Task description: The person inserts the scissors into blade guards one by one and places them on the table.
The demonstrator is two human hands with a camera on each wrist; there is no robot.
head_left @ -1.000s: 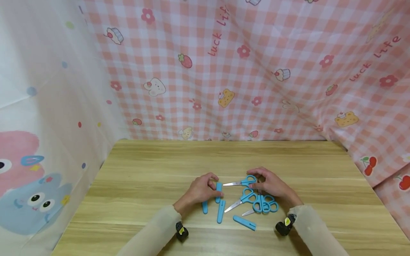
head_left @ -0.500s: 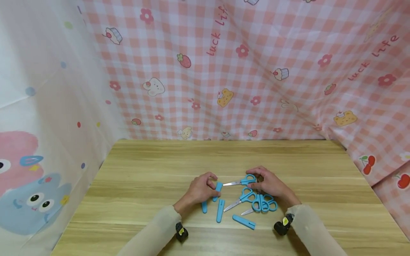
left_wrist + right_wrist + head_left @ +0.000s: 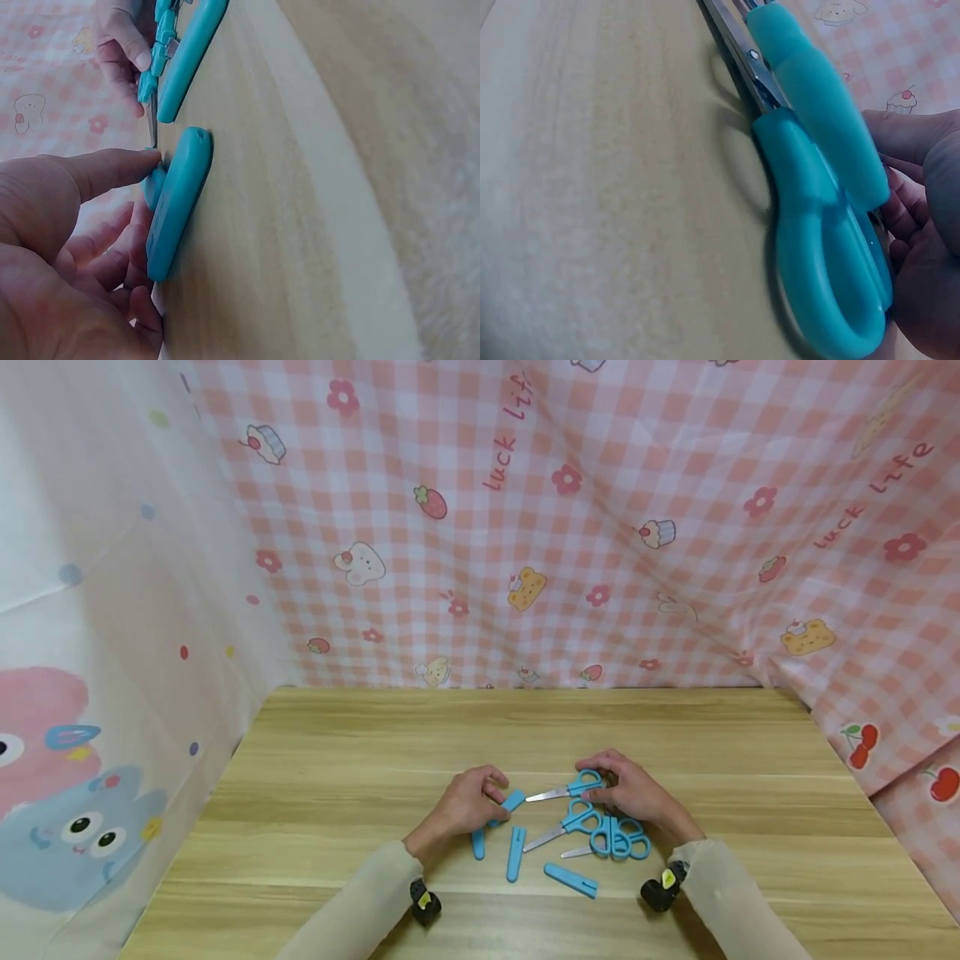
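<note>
In the head view my left hand [image 3: 467, 803] pinches a blue scissors cover [image 3: 514, 801], thumb on its near side. The cover lies slanted, its far end beside a blade tip. My right hand [image 3: 632, 791] holds a pair of blue-handled scissors [image 3: 584, 784] by the finger loops, blades pointing left. Blade tip and cover end almost meet; whether they touch I cannot tell. In the left wrist view the left thumb [image 3: 112, 171] presses on the cover, mostly hidden behind a nearer cover [image 3: 180, 202]. Large scissors handles [image 3: 817, 232] block much of the right wrist view.
More blue-handled scissors [image 3: 576, 817] lie just below the right hand, some overlapping [image 3: 619, 841]. Loose blue covers lie nearby: one upright [image 3: 516, 854], one slanted [image 3: 572, 880], one by the left wrist [image 3: 478, 844]. All rest on a wooden table [image 3: 337, 743] before a checked cloth [image 3: 450, 527].
The cover in my left hand has turned from upright to slanting up and right. The scissors in my right hand have shifted slightly right, their tip a little lower.
</note>
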